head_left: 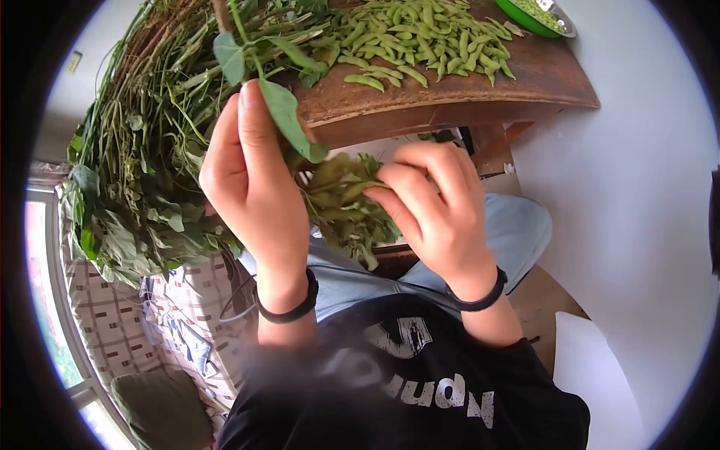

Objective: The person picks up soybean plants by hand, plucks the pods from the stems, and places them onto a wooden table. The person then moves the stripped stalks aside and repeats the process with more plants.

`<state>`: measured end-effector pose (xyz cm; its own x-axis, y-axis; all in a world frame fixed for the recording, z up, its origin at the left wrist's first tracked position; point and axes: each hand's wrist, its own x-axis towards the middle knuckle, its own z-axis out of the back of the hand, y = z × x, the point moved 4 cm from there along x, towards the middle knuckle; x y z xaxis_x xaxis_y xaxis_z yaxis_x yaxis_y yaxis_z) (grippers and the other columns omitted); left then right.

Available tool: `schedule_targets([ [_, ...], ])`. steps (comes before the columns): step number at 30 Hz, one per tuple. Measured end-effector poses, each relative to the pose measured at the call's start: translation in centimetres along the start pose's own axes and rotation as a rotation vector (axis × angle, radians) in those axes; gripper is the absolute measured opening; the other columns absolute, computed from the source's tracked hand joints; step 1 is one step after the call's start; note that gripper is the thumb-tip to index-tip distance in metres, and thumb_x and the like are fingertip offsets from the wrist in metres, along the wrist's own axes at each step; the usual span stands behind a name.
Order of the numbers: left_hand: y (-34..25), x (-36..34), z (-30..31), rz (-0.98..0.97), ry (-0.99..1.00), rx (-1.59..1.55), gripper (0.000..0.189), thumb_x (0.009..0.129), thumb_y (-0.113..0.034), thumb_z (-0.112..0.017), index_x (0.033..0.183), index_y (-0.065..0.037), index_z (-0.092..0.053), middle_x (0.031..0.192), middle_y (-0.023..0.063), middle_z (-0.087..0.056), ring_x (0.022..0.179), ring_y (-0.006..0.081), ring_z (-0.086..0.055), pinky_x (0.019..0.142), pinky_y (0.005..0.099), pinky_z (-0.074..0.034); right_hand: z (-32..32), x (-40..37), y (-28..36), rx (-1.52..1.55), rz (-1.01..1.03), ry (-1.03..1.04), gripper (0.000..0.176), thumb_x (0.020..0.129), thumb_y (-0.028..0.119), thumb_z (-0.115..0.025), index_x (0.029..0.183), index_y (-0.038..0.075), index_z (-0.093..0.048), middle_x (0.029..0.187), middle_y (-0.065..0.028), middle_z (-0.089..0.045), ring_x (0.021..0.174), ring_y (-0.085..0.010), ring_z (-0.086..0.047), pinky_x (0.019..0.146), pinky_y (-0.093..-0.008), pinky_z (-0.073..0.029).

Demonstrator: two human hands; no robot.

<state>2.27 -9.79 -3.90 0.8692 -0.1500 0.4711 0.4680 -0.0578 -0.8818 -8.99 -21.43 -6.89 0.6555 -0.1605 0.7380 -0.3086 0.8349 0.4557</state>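
My left hand (259,169) pinches a green soybean stem (238,26) between thumb and fingers, and a broad leaf (285,116) hangs from it beside the thumb. To the right and slightly lower, my right hand (442,206) is closed, its fingertips pinched at the edge of a bunch of soybean leaves (341,187). What exactly lies between those fingertips is partly hidden. Beyond both hands, a heap of picked soybean pods (420,37) is spread on a brown wooden table (337,101).
A large pile of leafy soybean plants (150,142) covers the table's left side and hangs over its edge. At the far right corner stands a green-rimmed bowl (536,15) with shelled beans. A checked sofa (105,315) with a dark cushion (161,409) is at lower left.
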Motion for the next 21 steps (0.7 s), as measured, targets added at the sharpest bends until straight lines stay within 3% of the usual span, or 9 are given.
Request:
schedule_targets([
  [3,0.7,-0.1,0.6,0.083,-0.198,-0.021,0.031,0.101,-0.025,-0.049,0.087,-0.001,-0.063,0.068,-0.0028,-0.055,0.054,0.0030,-0.045,0.048,0.0184,-0.034,-0.5,-0.8,0.8,-0.293,0.121,-0.024,0.029,0.063,0.012,-0.080,0.087,0.007,-0.063,0.086,-0.0035,-0.055,0.070,-0.0236,-0.052,0.062,-0.0365,-0.042],
  [8,2.7,0.1,2.2,0.016,-0.368,0.129,0.035,0.102,-0.028,-0.045,0.077,-0.005,-0.053,0.063,-0.0045,-0.038,0.054,0.0043,-0.031,0.048,0.0226,-0.024,-0.8,-3.2,3.3,-0.251,0.248,-0.029,0.027,0.066,0.016,-0.082,0.087,0.009,-0.066,0.088,-0.0007,-0.054,0.068,-0.0185,-0.048,0.062,-0.0328,-0.040],
  [12,4.6,3.3,5.6,0.093,-0.389,0.023,0.039,0.104,-0.031,-0.041,0.072,-0.009,-0.046,0.063,-0.0042,-0.036,0.054,0.0051,-0.030,0.049,0.0222,-0.025,6.0,-4.0,4.6,-0.263,0.125,0.011,0.014,0.077,0.010,-0.072,0.085,0.011,-0.060,0.091,-0.0013,-0.052,0.077,-0.0204,-0.051,0.068,-0.0419,-0.043],
  [13,4.3,3.3,5.1,0.102,-0.339,-0.045,0.039,0.104,-0.031,-0.041,0.072,-0.009,-0.045,0.064,-0.0038,-0.037,0.054,0.0053,-0.031,0.049,0.0222,-0.026,7.7,-3.0,4.9,-0.246,0.220,-0.308,0.013,0.085,0.017,-0.061,0.079,0.012,-0.051,0.083,0.0000,-0.043,0.072,-0.0182,-0.045,0.067,-0.0375,-0.038],
  [15,3.5,3.0,3.7,0.075,-0.186,-0.250,0.036,0.104,-0.029,-0.038,0.074,-0.009,-0.043,0.065,-0.0024,-0.038,0.053,0.0065,-0.035,0.049,0.0224,-0.028,10.6,-0.7,5.6,-0.241,0.381,-1.004,0.038,0.102,0.030,-0.038,0.068,0.015,-0.032,0.067,0.0026,-0.027,0.062,-0.0140,-0.033,0.064,-0.0287,-0.027],
  [17,2.3,2.5,2.6,0.042,-0.096,-0.379,0.038,0.105,-0.028,-0.035,0.072,-0.009,-0.038,0.062,-0.0001,-0.038,0.053,0.0080,-0.034,0.049,0.0230,-0.027,13.3,1.1,2.6,-0.288,0.489,-0.969,0.030,0.102,0.026,-0.040,0.074,0.014,-0.044,0.069,0.0021,-0.038,0.067,-0.0171,-0.043,0.068,-0.0320,-0.035],
  [18,1.8,2.2,2.2,0.025,-0.048,-0.440,0.038,0.105,-0.028,-0.034,0.072,-0.009,-0.037,0.062,0.0006,-0.037,0.053,0.0084,-0.033,0.050,0.0232,-0.026,12.2,3.4,-0.5,-0.643,0.233,-0.716,0.016,0.099,0.017,-0.044,0.091,0.007,-0.053,0.083,-0.0039,-0.052,0.076,-0.0172,-0.052,0.072,-0.0326,-0.042],
  [20,0.8,1.5,1.7,0.080,-0.012,-0.502,0.040,0.105,-0.029,-0.035,0.071,-0.009,-0.036,0.059,0.0014,-0.036,0.053,0.0085,-0.032,0.049,0.0236,-0.025,8.6,9.3,-6.5,-0.409,-0.132,-0.339,0.025,0.092,0.012,-0.060,0.115,0.002,-0.060,0.081,-0.0089,-0.061,0.065,-0.0168,-0.054,0.062,-0.0296,-0.045],
  [21,0.8,1.1,1.9,0.085,-0.002,-0.535,0.040,0.105,-0.030,-0.034,0.070,-0.009,-0.036,0.059,0.0012,-0.035,0.053,0.0083,-0.031,0.049,0.0235,-0.025,6.8,9.1,-6.5,-0.305,-0.321,-0.256,0.026,0.087,0.016,-0.068,0.108,0.002,-0.060,0.086,-0.0092,-0.064,0.067,-0.0165,-0.054,0.059,-0.0297,-0.045],
])
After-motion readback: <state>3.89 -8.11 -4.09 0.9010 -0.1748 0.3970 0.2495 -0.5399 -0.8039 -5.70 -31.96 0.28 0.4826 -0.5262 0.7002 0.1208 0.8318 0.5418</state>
